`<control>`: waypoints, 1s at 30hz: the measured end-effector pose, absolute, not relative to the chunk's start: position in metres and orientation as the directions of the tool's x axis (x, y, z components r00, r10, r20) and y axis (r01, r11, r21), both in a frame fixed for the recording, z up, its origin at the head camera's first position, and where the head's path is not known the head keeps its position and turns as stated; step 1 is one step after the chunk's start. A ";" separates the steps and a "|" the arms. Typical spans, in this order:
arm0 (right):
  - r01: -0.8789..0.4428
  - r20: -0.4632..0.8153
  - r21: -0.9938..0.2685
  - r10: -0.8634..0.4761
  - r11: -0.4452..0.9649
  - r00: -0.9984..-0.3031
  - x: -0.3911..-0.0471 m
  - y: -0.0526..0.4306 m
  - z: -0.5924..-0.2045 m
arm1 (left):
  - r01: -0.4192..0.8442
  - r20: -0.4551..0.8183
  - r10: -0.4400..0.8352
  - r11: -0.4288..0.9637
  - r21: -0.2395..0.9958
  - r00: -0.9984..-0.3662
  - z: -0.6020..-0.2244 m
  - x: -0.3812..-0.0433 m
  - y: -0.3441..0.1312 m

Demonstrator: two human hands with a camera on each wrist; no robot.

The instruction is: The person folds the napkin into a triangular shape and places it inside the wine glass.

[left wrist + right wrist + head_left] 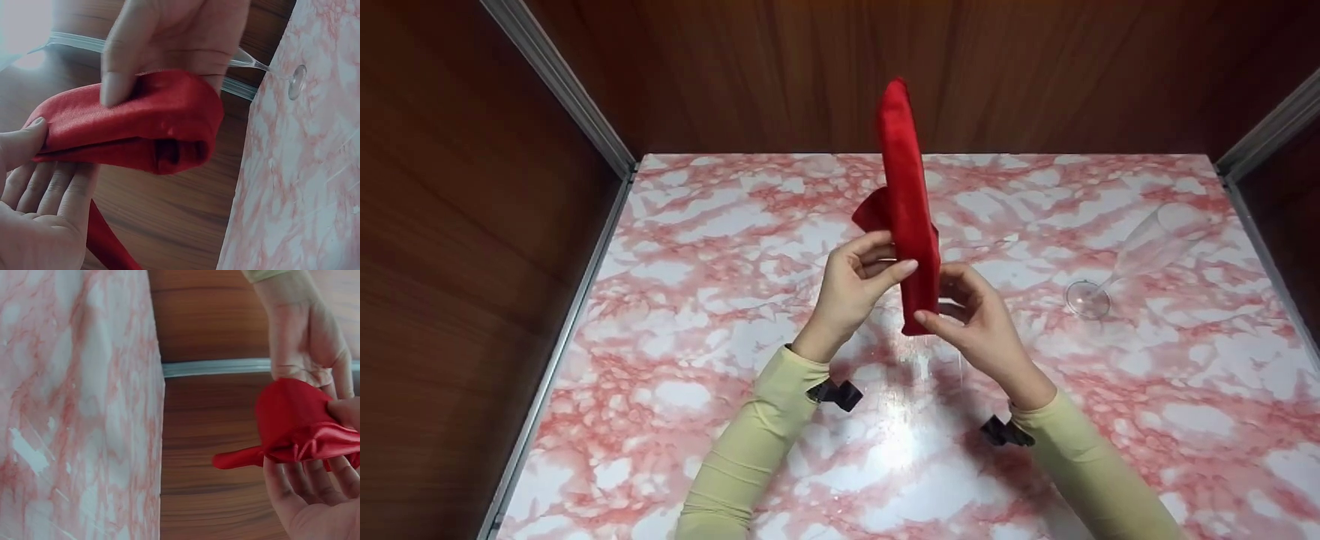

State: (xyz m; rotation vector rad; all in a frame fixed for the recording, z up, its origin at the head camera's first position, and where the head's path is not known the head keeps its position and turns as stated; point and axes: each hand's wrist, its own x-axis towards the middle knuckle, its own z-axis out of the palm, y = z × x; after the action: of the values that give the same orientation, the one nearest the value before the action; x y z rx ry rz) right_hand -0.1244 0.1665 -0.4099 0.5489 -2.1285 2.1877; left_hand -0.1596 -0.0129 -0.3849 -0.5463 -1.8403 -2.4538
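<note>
A red satin cloth (911, 195), folded into a long narrow band, is held up above the table by both hands. My left hand (851, 285) pinches it from the left, thumb on the near face and fingers behind. Close to its lower end, my right hand (986, 326) grips it from the right. In the left wrist view the end of the folded cloth (169, 112) shows layers with a gap between them. A loose part of the cloth (239, 458) sticks out to the left in the right wrist view.
An upright clear flute glass (1144, 251) stands at the right of the red and white marbled table (675, 390). Brown wood-grain panels (780, 75) with metal edging enclose the back and sides. Each wrist carries a small black mount (840, 394).
</note>
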 end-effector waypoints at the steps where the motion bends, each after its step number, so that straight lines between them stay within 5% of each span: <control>1: -0.262 0.269 -0.963 -0.219 -0.060 -0.938 -0.124 0.167 -0.411 | 0.228 0.293 0.183 -0.310 0.923 -0.938 -0.384 -0.160 -0.012; 30: -0.225 0.240 -0.968 -0.140 -0.111 -0.961 -0.122 0.176 -0.426 | 0.339 0.404 0.189 -0.301 0.891 -0.895 -0.390 -0.166 0.003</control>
State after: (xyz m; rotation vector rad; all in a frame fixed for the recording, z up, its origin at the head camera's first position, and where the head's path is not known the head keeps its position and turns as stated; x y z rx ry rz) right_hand -0.1216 0.1761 -0.4258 0.4228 -2.0544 2.2600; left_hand -0.1659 0.0028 -0.3900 -0.6825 -1.7964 -2.3619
